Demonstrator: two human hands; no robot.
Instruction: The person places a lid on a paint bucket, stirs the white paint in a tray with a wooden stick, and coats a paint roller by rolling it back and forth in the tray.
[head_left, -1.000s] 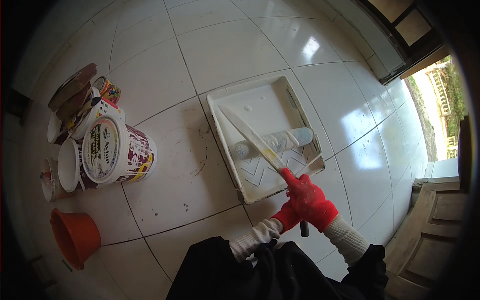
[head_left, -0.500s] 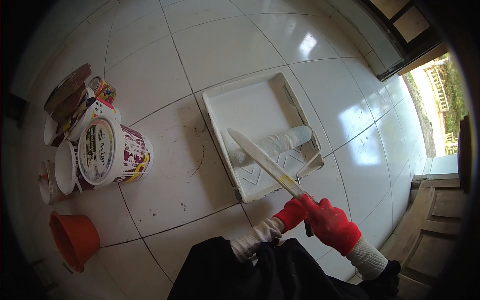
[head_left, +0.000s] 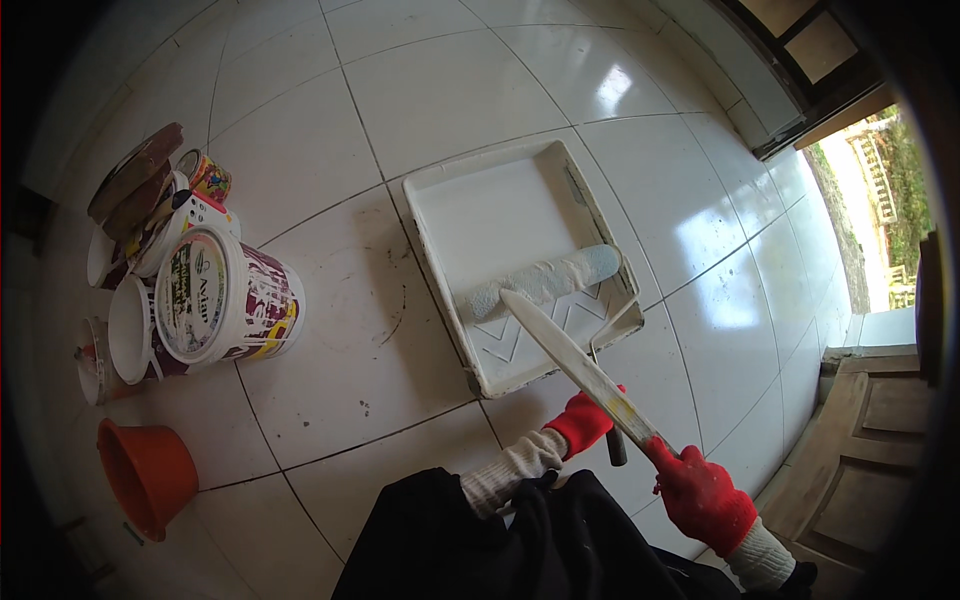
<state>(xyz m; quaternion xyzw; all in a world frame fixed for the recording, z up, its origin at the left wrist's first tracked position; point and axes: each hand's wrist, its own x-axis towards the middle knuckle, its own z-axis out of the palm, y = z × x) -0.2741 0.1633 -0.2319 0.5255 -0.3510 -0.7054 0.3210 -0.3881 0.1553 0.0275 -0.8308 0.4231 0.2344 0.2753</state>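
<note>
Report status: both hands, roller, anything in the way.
Right hand gripping flat stick. Left hand at roller handle, grip partly hidden. Roller lying in paint tray. Stick's tip overlaps roller in view; contact unclear.

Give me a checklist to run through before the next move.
1. Right hand closed on the wooden stick: ok, it grips the near end.
2. Roller sleeve inside the tray: ok, it lies across the ridged part.
3. Stick tip touching the sleeve: cannot tell; it overlaps the sleeve in view, but contact is unclear.
4. Left hand firm on the roller handle: cannot tell; the stick partly hides it.
5. Orange bucket apart from the tray: ok, it stands well to the left.
</note>
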